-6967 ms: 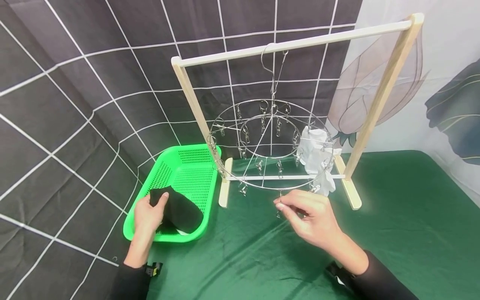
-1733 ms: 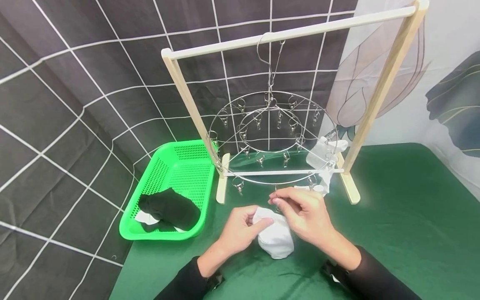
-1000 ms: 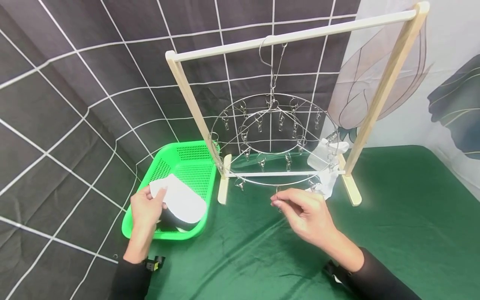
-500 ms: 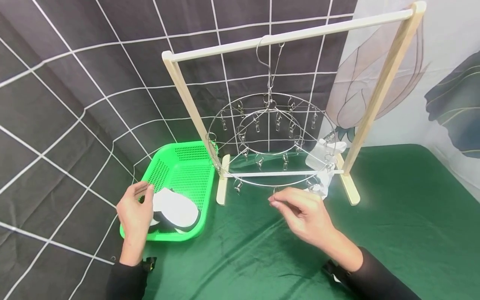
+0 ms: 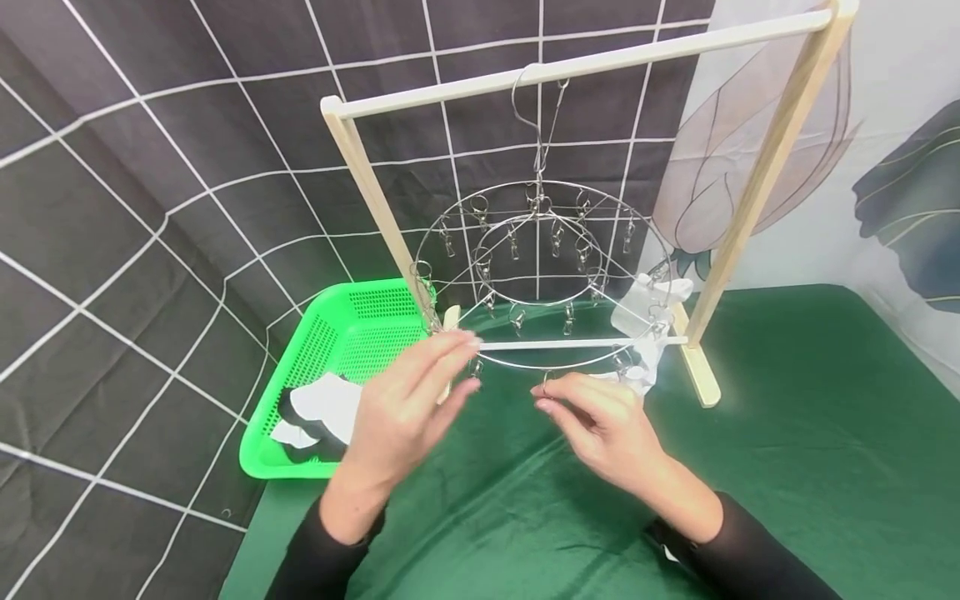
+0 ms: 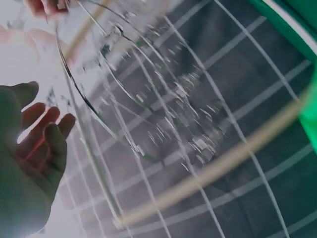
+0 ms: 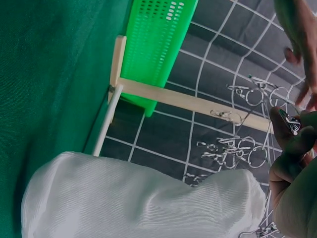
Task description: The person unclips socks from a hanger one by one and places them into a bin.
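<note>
The round metal hanger [image 5: 538, 202] hangs by its hook from the rack [image 5: 600, 67], at the centre of the head view, its rings ringed with small clips. At its near edge, the right hand [image 5: 600, 417] pinches one clip [image 7: 291, 122] between thumb and fingers. The left hand [image 5: 401, 417] sits left of centre, thumb and fingers apart, near the hanger's lower left edge. It blocks the right part of the basket [image 5: 386, 333] and much of the rack's left foot.

In that green basket, at the lower left of the frame, white cloth [image 5: 330, 404] lies over black cloth [image 5: 326, 442]. A white sock [image 5: 637, 308] hangs at the right side of the hanger, partly in front of the rack's bottom bar [image 5: 570, 343]; a white sock also fills the lower part of the right wrist view. The left wrist view is blurred.

A small white patch shows near the right cuff, too small to read. Green cloth [image 5: 480, 517] covers the table, creased at the bottom of the frame. Behind, a dark curtain [image 5: 247, 142] bears white grid lines; at the upper right, a pale curtain [image 5: 885, 75] shows a pink flower [image 5: 738, 167] and a grey-blue leaf [image 5: 918, 221].
</note>
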